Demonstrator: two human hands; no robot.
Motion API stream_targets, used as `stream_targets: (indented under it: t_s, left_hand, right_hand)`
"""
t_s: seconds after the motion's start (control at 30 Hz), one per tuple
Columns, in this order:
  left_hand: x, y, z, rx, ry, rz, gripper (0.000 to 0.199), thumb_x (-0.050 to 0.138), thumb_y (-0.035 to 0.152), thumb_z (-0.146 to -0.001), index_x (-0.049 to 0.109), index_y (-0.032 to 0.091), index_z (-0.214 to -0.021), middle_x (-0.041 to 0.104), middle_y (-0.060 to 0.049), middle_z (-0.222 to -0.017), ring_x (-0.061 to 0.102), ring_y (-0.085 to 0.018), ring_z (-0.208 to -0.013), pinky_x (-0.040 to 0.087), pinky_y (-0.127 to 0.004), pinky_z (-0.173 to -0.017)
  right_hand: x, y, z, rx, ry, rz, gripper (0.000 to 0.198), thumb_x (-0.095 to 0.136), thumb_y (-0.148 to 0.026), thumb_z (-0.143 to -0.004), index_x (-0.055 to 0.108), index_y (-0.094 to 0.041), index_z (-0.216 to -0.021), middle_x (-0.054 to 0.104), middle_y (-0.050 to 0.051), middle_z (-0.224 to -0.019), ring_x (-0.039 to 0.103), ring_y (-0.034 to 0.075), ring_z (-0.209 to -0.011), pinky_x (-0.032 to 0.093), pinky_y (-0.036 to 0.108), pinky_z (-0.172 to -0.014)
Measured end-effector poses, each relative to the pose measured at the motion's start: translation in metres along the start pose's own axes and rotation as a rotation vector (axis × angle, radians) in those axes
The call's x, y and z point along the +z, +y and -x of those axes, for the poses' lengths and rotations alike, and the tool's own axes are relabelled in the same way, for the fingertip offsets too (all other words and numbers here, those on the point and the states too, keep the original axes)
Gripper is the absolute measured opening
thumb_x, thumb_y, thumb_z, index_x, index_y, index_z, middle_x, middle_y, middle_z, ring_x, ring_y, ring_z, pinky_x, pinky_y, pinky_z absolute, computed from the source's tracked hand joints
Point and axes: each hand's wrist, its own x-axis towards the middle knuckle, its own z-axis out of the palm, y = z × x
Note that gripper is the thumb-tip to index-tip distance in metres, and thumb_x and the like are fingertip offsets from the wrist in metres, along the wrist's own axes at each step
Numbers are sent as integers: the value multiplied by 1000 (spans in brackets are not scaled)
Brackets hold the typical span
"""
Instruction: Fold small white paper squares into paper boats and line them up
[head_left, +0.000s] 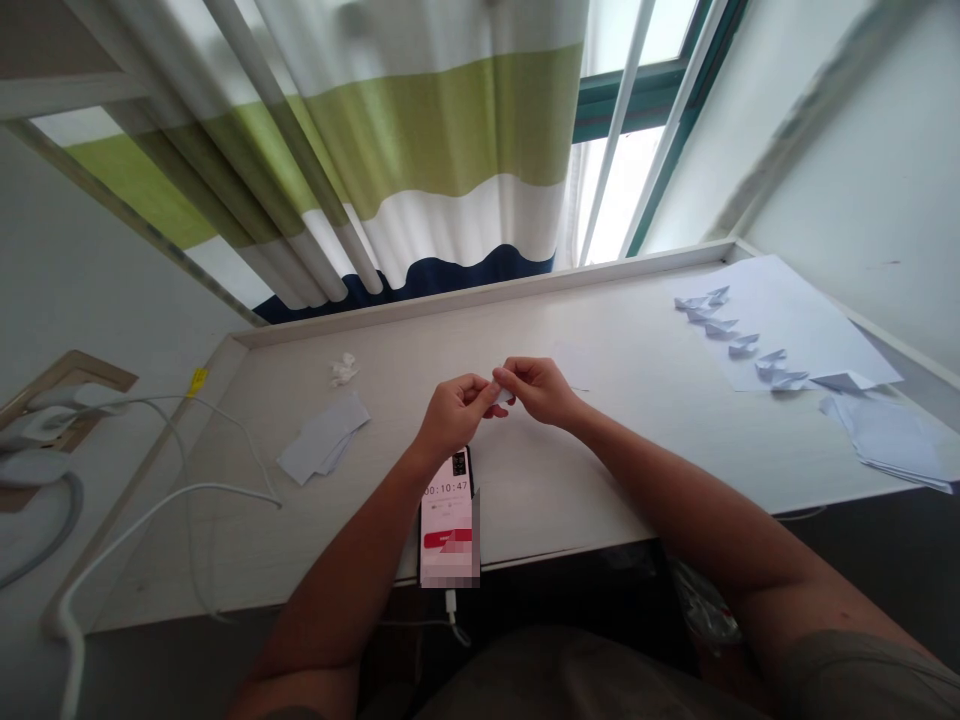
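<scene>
Above the middle of the white desk [555, 480], my left hand [454, 408] and my right hand [541, 388] meet. Both pinch one small piece of folded white paper [504, 394] between thumbs and fingertips. Most of the paper is hidden by my fingers, so its shape is unclear. A phone [448, 515] showing a running timer lies just below my left wrist, at the front edge. To the right of my hands, a pale sheet [571, 365] lies flat on the desk.
Several small folded paper figures [744, 345] stand in a row on a large white sheet [780, 300] at the right. A paper stack [885, 435] lies nearby. On the left are paper slips [324, 438], a crumpled tissue [343, 369] and white cables [172, 490] from wall plugs.
</scene>
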Motion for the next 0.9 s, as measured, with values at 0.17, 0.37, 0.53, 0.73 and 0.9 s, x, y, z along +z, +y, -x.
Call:
stream_targets:
  t_s: [0.17, 0.37, 0.53, 0.73, 0.9]
  left_hand:
    - [-2, 1, 0, -20, 48, -2, 50, 86, 65, -84, 79, 16, -87, 83, -11, -79, 81, -24, -74, 63, -34, -73]
    - [-6, -1, -3, 32, 184, 17, 47, 83, 64, -86, 80, 17, -88, 81, -8, -77, 79, -22, -73, 62, -34, -69]
    - [-11, -3, -8, 161, 297, -125, 34, 84, 55, -85, 87, 21, -88, 83, -7, -90, 76, -22, -85, 60, -33, -77]
    - [-12, 3, -5, 135, 240, -84, 29, 88, 50, -83, 86, 21, -84, 82, -6, -90, 74, -21, -88, 57, -32, -80]
    - [-7, 5, -4, 96, 215, -16, 36, 90, 54, -81, 81, 19, -78, 79, -4, -78, 69, -17, -75, 54, -31, -75]
  right_hand:
    - [-2, 5, -1, 15, -37, 56, 69, 56, -83, -97, 63, -19, -71, 66, 3, -62, 59, 14, -57, 47, 28, -58]
    - [-3, 3, 1, 1, -109, 19, 55, 68, -70, -96, 71, -18, -78, 71, 3, -68, 65, 16, -62, 52, 30, -63]
    - [-2, 7, -1, 23, -87, 44, 49, 73, -65, -92, 73, -17, -80, 72, 4, -67, 66, 16, -59, 52, 30, -62]
    - [-1, 3, 1, 3, -96, 90, 50, 71, -66, -94, 72, -18, -80, 74, 5, -71, 67, 16, -60, 53, 29, -62]
    - [2, -2, 5, -7, -135, 116, 50, 69, -64, -97, 72, -18, -79, 73, 4, -67, 67, 16, -60, 54, 29, -62]
